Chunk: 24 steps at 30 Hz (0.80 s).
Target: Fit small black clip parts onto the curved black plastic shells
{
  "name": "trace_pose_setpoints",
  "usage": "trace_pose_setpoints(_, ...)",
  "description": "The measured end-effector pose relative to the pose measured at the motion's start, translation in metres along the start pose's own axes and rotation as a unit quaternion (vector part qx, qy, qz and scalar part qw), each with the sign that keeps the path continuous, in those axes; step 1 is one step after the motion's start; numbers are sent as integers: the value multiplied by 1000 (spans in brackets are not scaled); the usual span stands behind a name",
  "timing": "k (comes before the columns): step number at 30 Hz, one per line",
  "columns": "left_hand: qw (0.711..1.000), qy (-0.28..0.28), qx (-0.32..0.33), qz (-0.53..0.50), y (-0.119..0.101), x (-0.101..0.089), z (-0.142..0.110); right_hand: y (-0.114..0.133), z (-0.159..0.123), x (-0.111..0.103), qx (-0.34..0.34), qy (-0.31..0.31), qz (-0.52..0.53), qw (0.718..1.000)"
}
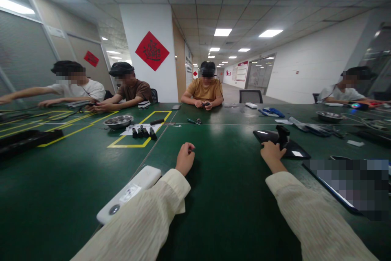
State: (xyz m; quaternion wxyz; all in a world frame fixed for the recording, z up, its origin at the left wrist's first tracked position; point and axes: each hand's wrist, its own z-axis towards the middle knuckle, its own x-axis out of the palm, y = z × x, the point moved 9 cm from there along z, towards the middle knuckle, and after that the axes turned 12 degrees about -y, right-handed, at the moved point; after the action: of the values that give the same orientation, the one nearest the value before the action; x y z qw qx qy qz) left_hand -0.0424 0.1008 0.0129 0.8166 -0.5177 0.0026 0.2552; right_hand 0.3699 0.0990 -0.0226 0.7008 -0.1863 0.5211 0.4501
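Note:
My left hand [185, 159] hovers over or rests on the green table, fingers curled in, and nothing shows in it. A long white case [137, 189] with a round dark button lies beside my left forearm. My right hand [273, 156] is on a glossy black panel [296, 152] with pointed ends, its fingers closed around the base of the black upright piece [282, 134] that stands on the panel. Part of this grip is hidden behind the hand.
A tablet-like device [332, 187] lies right of my right arm. Ahead left are a metal bowl [118, 121] and several black cylinders [143, 132] on paper inside yellow tape. Gloves [308, 126] and another bowl [329, 116] are at right. Several people sit around the table [222, 196].

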Motion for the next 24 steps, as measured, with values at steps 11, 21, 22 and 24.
trace_pose_setpoints(11,1000,24,14,0,-11,3,-3,-1,1,-2,1,8,-5,1000)
trace_pose_setpoints(21,998,58,29,-1,-14,7,-8,1,-3,-8,14,22,-5,1000)
trace_pose_setpoints(22,998,61,34,-7,-15,8,-9,2,-3,-9,16,22,-5,1000)
trace_pose_setpoints(24,997,68,43,-15,-15,9,-10,3,-2,-10,15,21,-5,1000)
